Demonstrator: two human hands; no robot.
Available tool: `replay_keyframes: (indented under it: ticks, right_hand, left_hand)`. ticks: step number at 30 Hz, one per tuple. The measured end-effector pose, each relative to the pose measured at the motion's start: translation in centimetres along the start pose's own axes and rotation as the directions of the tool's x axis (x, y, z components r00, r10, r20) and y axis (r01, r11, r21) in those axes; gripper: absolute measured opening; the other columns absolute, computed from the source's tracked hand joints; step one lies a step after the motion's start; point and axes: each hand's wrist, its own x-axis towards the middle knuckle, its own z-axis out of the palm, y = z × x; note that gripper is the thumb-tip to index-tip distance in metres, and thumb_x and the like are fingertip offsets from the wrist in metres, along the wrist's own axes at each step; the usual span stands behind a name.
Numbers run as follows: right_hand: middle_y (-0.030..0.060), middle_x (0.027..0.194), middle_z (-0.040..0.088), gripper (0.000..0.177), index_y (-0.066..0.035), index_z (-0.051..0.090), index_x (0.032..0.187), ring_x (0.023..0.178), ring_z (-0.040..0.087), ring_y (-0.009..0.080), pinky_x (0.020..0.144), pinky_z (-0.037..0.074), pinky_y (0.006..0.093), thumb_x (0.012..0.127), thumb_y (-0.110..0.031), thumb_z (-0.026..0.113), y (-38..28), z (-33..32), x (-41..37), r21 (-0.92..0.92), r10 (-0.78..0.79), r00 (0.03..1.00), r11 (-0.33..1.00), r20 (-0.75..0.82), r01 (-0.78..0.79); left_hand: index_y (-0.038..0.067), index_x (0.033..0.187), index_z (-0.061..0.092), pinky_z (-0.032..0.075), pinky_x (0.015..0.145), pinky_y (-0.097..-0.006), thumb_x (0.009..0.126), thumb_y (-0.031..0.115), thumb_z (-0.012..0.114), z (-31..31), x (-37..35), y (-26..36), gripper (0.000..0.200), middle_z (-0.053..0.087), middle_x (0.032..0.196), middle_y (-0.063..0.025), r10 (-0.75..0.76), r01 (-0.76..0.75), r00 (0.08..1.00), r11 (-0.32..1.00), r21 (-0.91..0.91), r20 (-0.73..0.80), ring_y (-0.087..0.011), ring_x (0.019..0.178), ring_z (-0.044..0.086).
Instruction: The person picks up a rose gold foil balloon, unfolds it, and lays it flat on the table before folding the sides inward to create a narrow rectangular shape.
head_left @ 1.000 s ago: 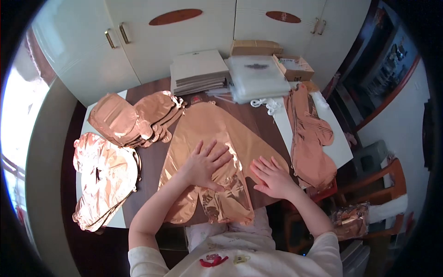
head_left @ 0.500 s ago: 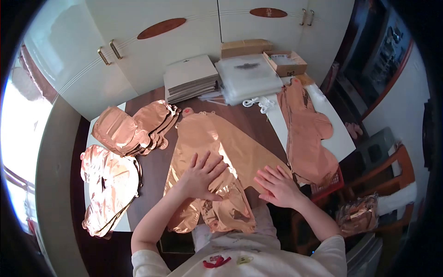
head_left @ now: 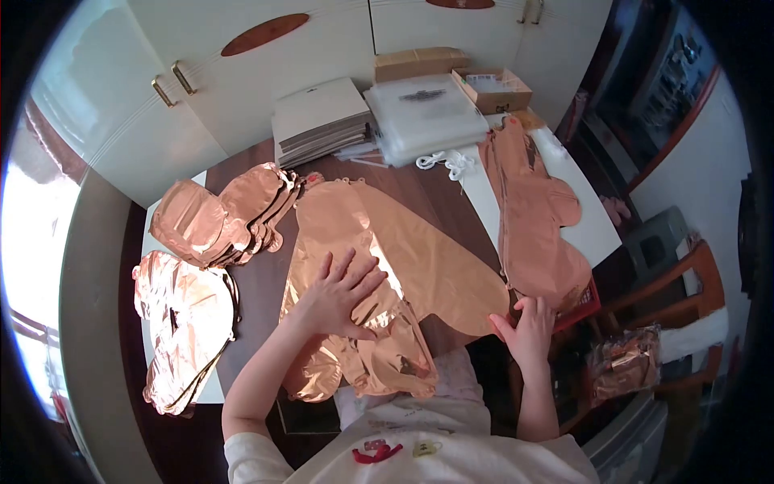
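**Flat Foil Balloon on the Desk: Hand and Container Status**

**Containers.** An open cardboard box (head_left: 492, 89) stands at the far edge of the desk (head_left: 262, 282). Its contents are pale, but too small to identify. A closed cardboard box (head_left: 419, 60) lies just beside it on the left. A red basket (head_left: 579, 310) sits at the right edge of the desk, partly under the right-hand pile of balloons (head_left: 532, 218). What it holds is hidden. A clear bag (head_left: 625, 363) on the wooden chair holds crumpled rose-gold foil.

**Change from the earlier frames.** Half a second ago the right hand lay flat on the right lobe of the foil balloon (head_left: 419, 258). It has since moved outward to the balloon's right-hand tip, at the near right corner of the desk. The left hand has stayed in place on the foil.

**Position of the balloon relative to the hands.** The balloon lies flat in the middle of the desk, its narrow end pointing away from the person.

- The left hand (head_left: 339, 294) rests on its near left part, palm down, fingers spread and released, grasping nothing.
- The right hand (head_left: 528, 327) is at the right tip with fingers bent. Whether they pinch the foil cannot be told.

Two more piles of balloons (head_left: 218, 214) lie well left of the left hand.
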Motion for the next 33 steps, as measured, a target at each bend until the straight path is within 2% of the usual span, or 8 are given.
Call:
replay_keyframes:
  ticks: [5,8,10,12,15,19,28,33]
  right_hand:
    - [0.0123,0.089,0.052,0.037,-0.006,0.053,0.09,0.085,0.051,0.0335,0.075,0.041,0.0444,0.072,-0.028,0.076,-0.9,-0.6,0.5,0.033,-0.08,0.997,0.996,0.014,0.08]
    - [0.0125,0.09,0.055,0.032,-0.006,0.055,0.095,0.087,0.053,0.0335,0.077,0.042,0.0436,0.075,-0.023,0.073,-3.4,-0.4,0.7,0.275,-0.198,0.977,0.938,-0.079,0.212]
    - [0.0114,0.097,0.059,0.031,-0.005,0.059,0.103,0.095,0.056,0.0308,0.083,0.043,0.0418,0.077,-0.017,0.07,-5.5,-0.3,0.4,0.474,-0.231,0.963,0.869,0.141,0.139]
    - [0.0102,0.105,0.061,0.035,-0.006,0.06,0.109,0.1,0.056,0.028,0.087,0.042,0.0405,0.077,-0.016,0.069,-7.3,0.3,0.3,0.471,-0.41,0.905,0.824,0.112,0.315]
    - [0.0107,0.11,0.061,0.037,-0.004,0.059,0.113,0.104,0.055,0.0272,0.09,0.042,0.0403,0.079,-0.017,0.067,-9.0,0.6,0.0,0.425,-0.488,0.858,0.819,0.16,0.387]
    - [0.0103,0.111,0.062,0.042,-0.001,0.058,0.116,0.108,0.053,0.027,0.091,0.041,0.0407,0.079,-0.019,0.067,-10.0,1.5,-0.7,0.398,-0.529,0.846,0.791,0.064,0.464]
    - [0.0123,0.105,0.062,0.045,0.0,0.053,0.12,0.103,0.056,0.0261,0.087,0.046,0.0377,0.082,-0.021,0.066,-10.7,1.3,-0.9,0.394,-0.508,0.847,0.818,0.154,0.419]
    - [0.0117,0.088,0.064,0.041,-0.001,0.051,0.119,0.075,0.063,0.0241,0.064,0.051,0.0326,0.084,-0.016,0.066,-10.5,1.3,-1.4,0.55,-0.372,0.898,0.813,0.237,0.191]
  left_hand:
    - [0.016,0.145,0.031,0.016,0.108,-0.0623,0.06,0.081,0.056,0.0,-0.1,0.1,0.11,0.033,0.148,-0.0112,0.013,-0.013,1.0,1.0,-0.003,-0.01,-0.0427,0.137,0.022]
    - [0.016,0.146,0.031,0.015,0.109,-0.0615,0.061,0.081,0.055,0.0,-0.2,0.4,0.11,0.032,0.149,-0.0116,0.01,-0.01,1.0,1.0,-0.012,-0.017,-0.0416,0.138,0.022]
    - [0.016,0.145,0.032,0.019,0.108,-0.0609,0.067,0.08,0.051,-0.3,-0.3,0.6,0.103,0.033,0.148,-0.0105,0.011,-0.011,1.0,1.0,-0.023,-0.029,-0.04,0.137,0.025]
    - [0.017,0.144,0.033,0.02,0.108,-0.0603,0.072,0.077,0.049,-0.6,-0.4,0.6,0.095,0.033,0.148,-0.0097,0.012,-0.013,1.0,1.0,-0.016,-0.029,-0.0392,0.137,0.027]
    - [0.02,0.144,0.034,0.018,0.109,-0.0595,0.08,0.072,0.046,-0.3,-1.4,0.4,0.084,0.034,0.147,-0.0092,0.009,-0.009,1.0,1.0,0.02,-0.02,-0.0388,0.137,0.027]
    - [0.022,0.144,0.035,0.017,0.11,-0.0593,0.083,0.068,0.045,0.4,-2.2,0.4,0.077,0.035,0.147,-0.0086,-0.02,0.02,0.999,1.0,0.01,-0.037,-0.0379,0.137,0.028]
    - [0.022,0.143,0.037,0.017,0.107,-0.0622,0.083,0.065,0.049,0.5,-1.8,1.4,0.075,0.036,0.147,-0.0082,-0.058,0.057,0.995,0.998,-0.012,-0.084,-0.037,0.137,0.027]
    - [0.021,0.142,0.038,0.018,0.107,-0.0622,0.082,0.064,0.05,0.7,-1.7,1.5,0.075,0.035,0.147,-0.009,-0.074,0.074,0.994,0.997,0.0,-0.084,-0.0379,0.137,0.026]
